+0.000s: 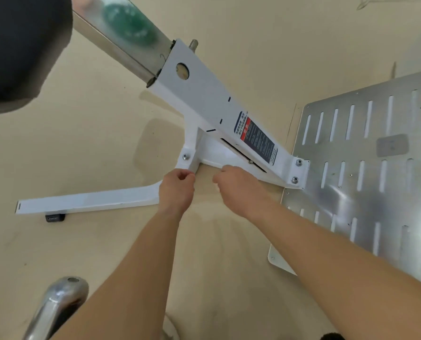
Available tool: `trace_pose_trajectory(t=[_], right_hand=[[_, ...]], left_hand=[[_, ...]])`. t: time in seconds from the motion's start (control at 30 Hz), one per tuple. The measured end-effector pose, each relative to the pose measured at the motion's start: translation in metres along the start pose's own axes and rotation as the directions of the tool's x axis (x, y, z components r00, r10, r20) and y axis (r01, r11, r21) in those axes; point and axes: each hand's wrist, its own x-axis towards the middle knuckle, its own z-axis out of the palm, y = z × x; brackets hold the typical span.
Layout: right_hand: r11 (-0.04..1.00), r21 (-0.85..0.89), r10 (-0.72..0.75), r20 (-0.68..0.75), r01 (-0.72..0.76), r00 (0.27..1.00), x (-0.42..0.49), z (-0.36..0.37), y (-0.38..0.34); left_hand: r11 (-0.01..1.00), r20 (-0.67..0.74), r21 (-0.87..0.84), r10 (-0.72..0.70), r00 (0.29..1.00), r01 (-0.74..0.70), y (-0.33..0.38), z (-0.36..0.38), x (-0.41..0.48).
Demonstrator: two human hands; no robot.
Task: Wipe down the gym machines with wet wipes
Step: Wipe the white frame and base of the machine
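Two fists, left hand (177, 190), right hand (234, 185), frame (204, 94)

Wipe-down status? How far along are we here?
Done: nothing provable; the white frame shows no wet streaks. In hand: left hand and right hand, fingers curled, at the frame's base joint; no wipe clearly visible. Left: slotted metal plate, chrome bar, black pad show no sign of wiping.
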Motion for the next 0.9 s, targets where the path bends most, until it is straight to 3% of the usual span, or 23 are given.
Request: trace_pose_trajectory(t=[0.3,0.73,0.9], right_hand=[[0.948,0.233,0.189,0.137,-0.217,0.972,-0.088,-0.083,-0.015],[0.925,0.207,0.303,0.105,-0.319,0.947,-0.181,-0.300,-0.084],[0.914,0.201,0.320,0.175,-0.352,0.931,-0.223,-0.382,-0.126]], left_hand=[[0.987,0.120,0.151,-0.080,0.990,0.062,0.038,-0.043,-0.101],[0.961,0.149,0.276,-0.027,0.989,-0.015,0.188,-0.174,-0.248],[0.959,0.159,0.283,-0.026,0.987,-0.020,0.247,-0.228,-0.303]])
